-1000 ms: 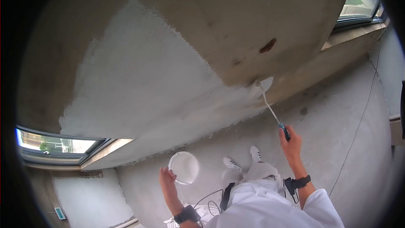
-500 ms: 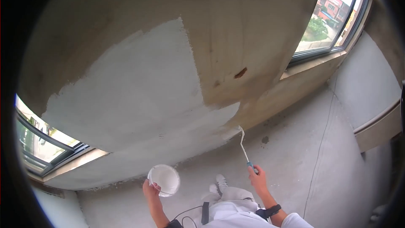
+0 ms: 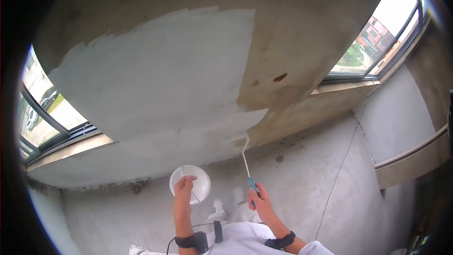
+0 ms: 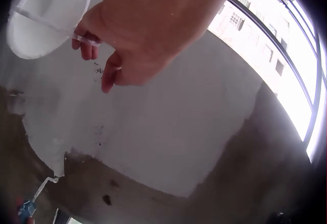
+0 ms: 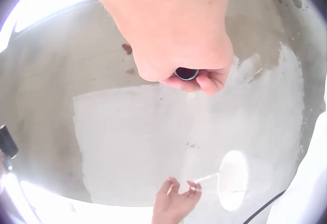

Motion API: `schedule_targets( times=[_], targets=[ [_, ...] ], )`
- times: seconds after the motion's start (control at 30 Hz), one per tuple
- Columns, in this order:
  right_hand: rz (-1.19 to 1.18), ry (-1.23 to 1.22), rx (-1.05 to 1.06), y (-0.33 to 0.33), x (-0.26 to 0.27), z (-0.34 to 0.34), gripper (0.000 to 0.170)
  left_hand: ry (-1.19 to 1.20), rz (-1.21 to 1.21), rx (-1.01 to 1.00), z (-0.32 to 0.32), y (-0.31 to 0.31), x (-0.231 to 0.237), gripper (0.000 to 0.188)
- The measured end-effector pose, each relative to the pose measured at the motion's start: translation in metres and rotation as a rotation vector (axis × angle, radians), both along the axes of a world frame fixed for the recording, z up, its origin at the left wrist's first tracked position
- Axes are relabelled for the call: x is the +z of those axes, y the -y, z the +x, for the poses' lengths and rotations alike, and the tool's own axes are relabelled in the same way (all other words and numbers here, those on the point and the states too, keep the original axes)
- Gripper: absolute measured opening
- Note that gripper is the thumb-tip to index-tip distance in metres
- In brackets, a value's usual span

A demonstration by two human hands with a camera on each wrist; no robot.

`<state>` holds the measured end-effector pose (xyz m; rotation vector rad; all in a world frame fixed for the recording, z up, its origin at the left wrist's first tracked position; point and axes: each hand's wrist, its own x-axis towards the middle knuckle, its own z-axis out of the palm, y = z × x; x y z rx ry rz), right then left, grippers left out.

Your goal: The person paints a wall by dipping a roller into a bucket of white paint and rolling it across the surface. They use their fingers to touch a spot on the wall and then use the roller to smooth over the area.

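My left hand (image 3: 184, 186) holds a white bucket (image 3: 204, 186) by its thin handle (image 4: 46, 25), with fingers curled round it. White paint coats the inside of the bucket, which hangs below the hand. In my right hand (image 3: 262, 201) is the blue grip (image 3: 252, 184) of a paint roller (image 3: 245, 158), its bent metal rod spattered white. The roller's head sits low on the wall, at the edge of the white painted patch (image 3: 179, 75). From the right wrist, only the dark butt end of the grip (image 5: 186, 74) shows inside the curled fingers.
Bare brown wall (image 3: 297, 47) surrounds the patch, with a reddish chipped spot (image 3: 280, 77). Windows stand at the left (image 3: 52, 108) and right (image 3: 377, 42). A thin crack or cable (image 3: 337, 174) runs along the grey floor (image 3: 302, 184). My shoes (image 3: 219, 206) are below.
The roller has come down and left along the wall's lower part. My left hand has shifted from the bucket's left side to over it. The head view has turned.
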<state>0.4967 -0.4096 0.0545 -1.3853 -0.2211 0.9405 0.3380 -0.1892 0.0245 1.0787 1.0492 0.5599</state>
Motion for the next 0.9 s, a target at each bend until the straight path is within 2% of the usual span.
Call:
schedule_targets(
  times=[0.13,0.33,0.43,0.53,0.67,0.77,0.83,0.9],
  targets=[
    [-0.018,0.133,0.06,-0.025,0.016,-0.01,0.026,0.04,0.02,-0.066,0.016,0.015,0.026,0.027],
    [0.161,0.106,0.017,-0.012,0.035,-0.001,0.028,0.064,-0.015,-0.049,0.029,0.018,0.027,0.023],
    [0.244,-0.11,0.032,-0.009,0.049,0.032,0.026,0.02,-0.011,-0.051,0.045,0.022,0.03,0.023],
    [0.308,-0.451,-0.076,-0.001,0.046,0.065,0.021,0.006,0.015,-0.045,0.068,0.026,0.028,0.024],
    [0.248,-0.278,-0.185,0.011,0.015,0.105,0.015,-0.05,0.012,0.0,0.088,0.033,0.025,0.025],
    [0.216,-0.182,-0.161,0.02,0.008,0.135,0.01,-0.106,0.015,0.031,0.094,0.033,0.025,0.023],
    [0.198,-0.152,-0.086,0.02,0.008,0.164,0.016,-0.076,-0.004,0.114,0.096,0.032,0.019,0.023],
    [0.159,0.009,-0.063,0.017,0.001,0.19,0.025,-0.075,-0.012,0.172,0.1,0.034,0.017,0.022]
  ],
)
